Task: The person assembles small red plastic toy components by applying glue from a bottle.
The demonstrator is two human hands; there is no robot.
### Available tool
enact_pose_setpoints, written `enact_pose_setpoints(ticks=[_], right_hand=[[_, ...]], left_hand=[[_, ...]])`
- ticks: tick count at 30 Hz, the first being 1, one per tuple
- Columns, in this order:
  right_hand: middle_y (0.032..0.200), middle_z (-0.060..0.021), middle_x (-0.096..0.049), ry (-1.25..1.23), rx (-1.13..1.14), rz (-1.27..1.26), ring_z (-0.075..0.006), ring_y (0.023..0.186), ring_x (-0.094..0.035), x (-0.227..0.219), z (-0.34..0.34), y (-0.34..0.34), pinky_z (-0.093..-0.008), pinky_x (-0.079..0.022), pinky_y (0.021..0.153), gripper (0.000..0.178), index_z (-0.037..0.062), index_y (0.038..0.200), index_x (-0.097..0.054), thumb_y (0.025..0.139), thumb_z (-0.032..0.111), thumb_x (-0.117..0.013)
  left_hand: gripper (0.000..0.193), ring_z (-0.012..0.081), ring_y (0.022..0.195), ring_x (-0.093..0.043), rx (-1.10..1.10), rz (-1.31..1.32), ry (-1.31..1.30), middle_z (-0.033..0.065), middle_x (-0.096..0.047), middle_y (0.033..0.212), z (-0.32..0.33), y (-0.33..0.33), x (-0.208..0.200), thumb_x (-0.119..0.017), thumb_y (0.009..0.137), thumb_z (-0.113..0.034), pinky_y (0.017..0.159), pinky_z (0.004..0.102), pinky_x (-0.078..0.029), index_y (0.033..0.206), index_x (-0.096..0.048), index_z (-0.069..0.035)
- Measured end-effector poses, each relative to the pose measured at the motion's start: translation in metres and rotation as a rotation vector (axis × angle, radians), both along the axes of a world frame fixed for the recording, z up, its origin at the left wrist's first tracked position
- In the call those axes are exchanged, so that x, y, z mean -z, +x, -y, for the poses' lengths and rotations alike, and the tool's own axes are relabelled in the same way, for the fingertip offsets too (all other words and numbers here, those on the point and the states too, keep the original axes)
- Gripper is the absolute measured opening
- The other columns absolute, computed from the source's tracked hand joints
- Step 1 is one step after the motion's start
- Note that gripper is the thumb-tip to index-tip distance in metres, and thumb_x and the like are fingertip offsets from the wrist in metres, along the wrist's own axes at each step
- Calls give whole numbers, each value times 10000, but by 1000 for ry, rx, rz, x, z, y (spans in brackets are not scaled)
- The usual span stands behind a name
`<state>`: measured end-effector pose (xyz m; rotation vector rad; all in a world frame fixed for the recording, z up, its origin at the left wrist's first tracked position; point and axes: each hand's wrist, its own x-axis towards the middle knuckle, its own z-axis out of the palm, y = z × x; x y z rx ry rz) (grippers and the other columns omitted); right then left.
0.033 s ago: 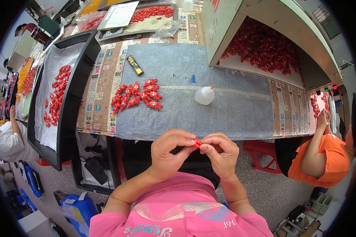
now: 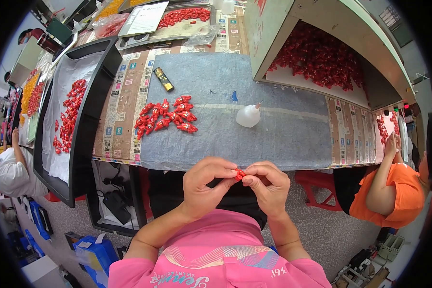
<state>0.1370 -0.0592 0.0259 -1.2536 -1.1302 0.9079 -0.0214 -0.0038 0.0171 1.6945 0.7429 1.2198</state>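
Note:
A small red figurine (image 2: 239, 174) is pinched between my two hands, just off the table's front edge. My left hand (image 2: 207, 181) closes thumb and fingertips on one side of it. From the other side my right hand (image 2: 268, 186) grips it the same way; the fingertips cover much of its shape. Ahead and to the left, several red figurines (image 2: 164, 115) lie grouped on the blue-grey mat (image 2: 283, 139). A white squeeze bottle (image 2: 248, 116) with a thin tip stands right of the mat's middle.
A black tray (image 2: 105, 72) with red pieces stands at the left. A box-like cabinet (image 2: 273, 38) full of red pieces rises at the back right. A dark cylinder (image 2: 163, 79) lies on the mat. A metal tray (image 2: 211, 24) sits behind. People sit on both sides.

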Motion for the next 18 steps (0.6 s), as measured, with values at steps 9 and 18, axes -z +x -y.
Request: enact_pose_setpoints(ticks=[9, 18], right_hand=[[797, -85, -668, 115, -19, 168, -183, 730, -640, -5, -2, 4, -271, -503, 649, 129, 15, 836, -686, 729, 50, -749], [790, -83, -673, 163, -48, 138, -184, 735, -643, 0, 1, 3, -274, -504, 657, 119, 13, 818, -677, 725, 38, -746]], left_hand=[[192, 206, 813, -655, -2, 34, 57, 94, -663, 874, 2, -1, 0, -766, 654, 74, 703, 289, -530, 787, -668, -22], [178, 228, 818, -652, 51, 79, 83, 101, -667, 874, 2, -3, 0, -727, 653, 112, 688, 290, -529, 773, -674, -7]])
